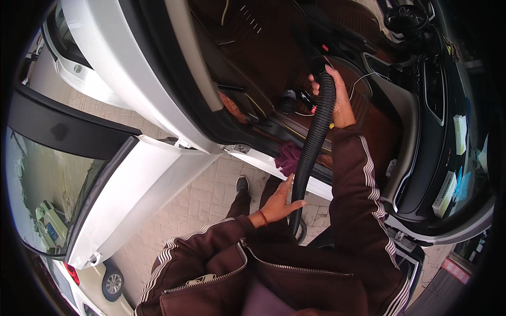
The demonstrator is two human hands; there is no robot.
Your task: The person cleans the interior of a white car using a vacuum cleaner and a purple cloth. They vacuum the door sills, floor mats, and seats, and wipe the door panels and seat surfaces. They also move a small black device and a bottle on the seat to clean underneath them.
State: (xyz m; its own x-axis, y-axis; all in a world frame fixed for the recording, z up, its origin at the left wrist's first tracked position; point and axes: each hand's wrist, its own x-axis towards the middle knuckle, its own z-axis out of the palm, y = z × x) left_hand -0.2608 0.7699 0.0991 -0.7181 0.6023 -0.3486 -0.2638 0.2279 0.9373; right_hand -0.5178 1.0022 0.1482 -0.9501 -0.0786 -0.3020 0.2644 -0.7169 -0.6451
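Note:
A black corrugated vacuum hose [316, 130] runs from the car's seat area down past the door sill. My right hand [336, 91] is wrapped around its upper end, over the brown seat. Lower down, my left hand [278, 201] lies against the hose, thumb across it and fingers stretched; whether it bears any grip is unclear. A crumpled purple cloth [288, 158] rests at the sill, just above my left fingertips. Left of the hose, a dark cylindrical object [289, 100] and a black item with a red part [306, 98] lie inside the car. The hose's far end is hidden in shadow.
An open white car door [158, 177] stands at the left. The door frame [158, 79] arches above it. The dashboard [431, 158] is at the right, with boxes near the windscreen. A thin white cable [357, 81] crosses the seat area. Paving [185, 213] lies underfoot; another car [91, 276] stands behind.

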